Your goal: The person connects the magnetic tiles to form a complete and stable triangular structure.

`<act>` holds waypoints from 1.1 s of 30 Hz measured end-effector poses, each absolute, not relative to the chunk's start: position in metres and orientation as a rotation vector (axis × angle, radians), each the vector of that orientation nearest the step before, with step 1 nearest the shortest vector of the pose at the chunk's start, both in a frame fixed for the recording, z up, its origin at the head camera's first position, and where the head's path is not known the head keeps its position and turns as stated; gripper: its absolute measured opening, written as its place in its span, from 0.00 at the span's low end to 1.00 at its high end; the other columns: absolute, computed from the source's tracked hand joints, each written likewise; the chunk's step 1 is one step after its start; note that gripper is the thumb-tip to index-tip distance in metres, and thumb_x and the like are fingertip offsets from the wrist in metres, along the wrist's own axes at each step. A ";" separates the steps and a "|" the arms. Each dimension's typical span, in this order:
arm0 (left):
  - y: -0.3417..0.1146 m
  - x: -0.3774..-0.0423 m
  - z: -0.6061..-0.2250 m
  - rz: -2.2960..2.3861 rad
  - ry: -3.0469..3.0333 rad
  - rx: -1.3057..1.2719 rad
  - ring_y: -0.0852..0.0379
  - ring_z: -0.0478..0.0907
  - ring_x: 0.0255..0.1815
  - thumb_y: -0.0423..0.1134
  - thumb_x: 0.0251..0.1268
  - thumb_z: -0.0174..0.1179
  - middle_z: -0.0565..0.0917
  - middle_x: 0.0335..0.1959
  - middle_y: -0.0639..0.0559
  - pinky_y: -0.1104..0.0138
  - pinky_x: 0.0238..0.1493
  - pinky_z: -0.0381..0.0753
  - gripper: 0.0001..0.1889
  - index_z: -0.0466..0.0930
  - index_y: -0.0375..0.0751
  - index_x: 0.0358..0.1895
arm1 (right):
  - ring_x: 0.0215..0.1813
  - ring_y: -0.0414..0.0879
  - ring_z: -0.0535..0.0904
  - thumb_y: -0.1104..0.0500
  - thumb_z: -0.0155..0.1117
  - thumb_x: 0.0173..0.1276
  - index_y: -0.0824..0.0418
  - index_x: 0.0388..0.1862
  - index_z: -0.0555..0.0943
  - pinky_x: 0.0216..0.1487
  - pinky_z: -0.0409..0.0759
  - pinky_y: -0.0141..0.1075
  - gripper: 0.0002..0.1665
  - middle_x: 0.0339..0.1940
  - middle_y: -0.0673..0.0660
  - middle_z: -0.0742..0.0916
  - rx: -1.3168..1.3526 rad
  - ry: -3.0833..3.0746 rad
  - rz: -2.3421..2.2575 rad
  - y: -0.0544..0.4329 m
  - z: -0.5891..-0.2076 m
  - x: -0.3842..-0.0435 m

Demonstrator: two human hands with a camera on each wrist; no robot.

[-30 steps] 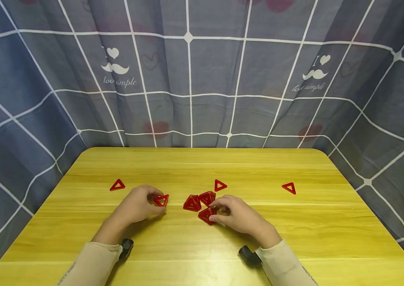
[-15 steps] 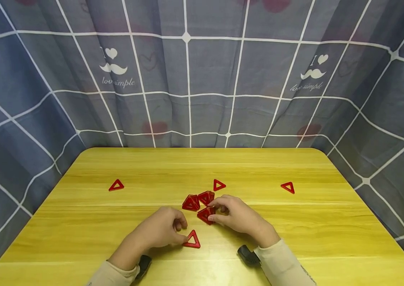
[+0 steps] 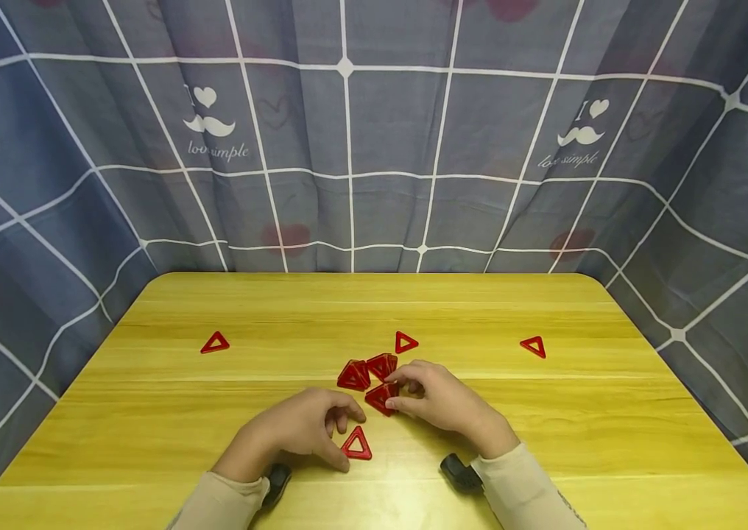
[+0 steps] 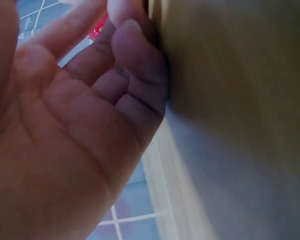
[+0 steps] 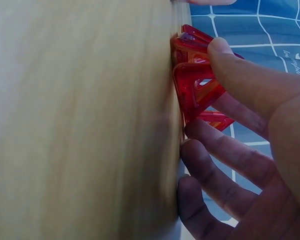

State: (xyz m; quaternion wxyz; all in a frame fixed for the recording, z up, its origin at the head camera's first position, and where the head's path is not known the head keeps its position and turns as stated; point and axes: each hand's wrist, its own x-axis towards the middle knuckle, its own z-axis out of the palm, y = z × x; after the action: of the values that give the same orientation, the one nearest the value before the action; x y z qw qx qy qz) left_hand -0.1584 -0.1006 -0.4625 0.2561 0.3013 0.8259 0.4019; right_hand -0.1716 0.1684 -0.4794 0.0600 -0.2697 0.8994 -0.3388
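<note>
A flat red triangular building tile (image 3: pixel 357 444) with an open centre lies on the wooden table (image 3: pixel 453 302) near its front. My left hand (image 3: pixel 304 430) spreads thumb and fingers around the tile's left side, the thumb close to its lower left corner. Behind it stands a cluster of red tiles (image 3: pixel 354 376), tilted together into small peaked shapes. With thumb and fingers, my right hand (image 3: pixel 443 401) holds the nearest shape (image 3: pixel 380 399) of that cluster. In the right wrist view, the thumb rests on the top of the red tiles (image 5: pixel 194 92).
Three single red triangles lie farther back: a left one (image 3: pixel 216 343), a middle one (image 3: pixel 405 342) just behind the cluster, and a right one (image 3: pixel 534 347). A grey-blue checked curtain (image 3: pixel 387 147) hangs behind and at both sides of the table.
My left hand carried a red triangular tile right and toward me, laid it flat near the front, and loosened its fingers around it. The right hand stayed at the cluster.
</note>
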 end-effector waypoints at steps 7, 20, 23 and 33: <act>-0.101 -0.161 -0.461 1.088 2.223 0.793 0.61 0.68 0.23 0.32 0.45 0.81 0.78 0.31 0.49 0.69 0.25 0.69 0.21 0.84 0.48 0.44 | 0.40 0.41 0.78 0.50 0.71 0.69 0.53 0.54 0.84 0.45 0.78 0.37 0.17 0.43 0.46 0.83 -0.817 2.707 -1.041 0.169 -0.479 -0.172; -0.102 -0.161 -0.467 1.089 2.226 0.794 0.60 0.66 0.25 0.37 0.46 0.82 0.77 0.31 0.51 0.68 0.28 0.69 0.20 0.83 0.52 0.42 | 0.43 0.43 0.81 0.59 0.70 0.70 0.62 0.58 0.78 0.47 0.80 0.38 0.20 0.45 0.53 0.84 -0.767 2.620 -1.151 0.188 -0.476 -0.181; -0.102 -0.161 -0.467 1.097 2.219 0.792 0.60 0.66 0.26 0.37 0.46 0.82 0.75 0.31 0.51 0.68 0.30 0.68 0.20 0.83 0.51 0.42 | 0.44 0.44 0.81 0.63 0.68 0.70 0.62 0.58 0.79 0.47 0.80 0.39 0.18 0.46 0.53 0.84 -0.754 2.656 -1.120 0.195 -0.473 -0.185; -0.101 -0.159 -0.466 1.103 2.217 0.776 0.60 0.64 0.26 0.34 0.43 0.83 0.73 0.32 0.50 0.68 0.29 0.67 0.24 0.81 0.49 0.44 | 0.45 0.48 0.79 0.67 0.71 0.66 0.63 0.60 0.81 0.49 0.79 0.45 0.23 0.53 0.59 0.83 -0.787 2.774 -0.917 0.202 -0.462 -0.217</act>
State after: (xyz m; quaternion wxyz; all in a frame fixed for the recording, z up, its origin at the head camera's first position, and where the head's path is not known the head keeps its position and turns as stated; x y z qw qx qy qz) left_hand -0.1587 -0.1012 -0.4664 0.2700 0.2879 0.8226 0.4094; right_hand -0.2174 0.2023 -0.4616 0.0580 -0.2596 0.9153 -0.3026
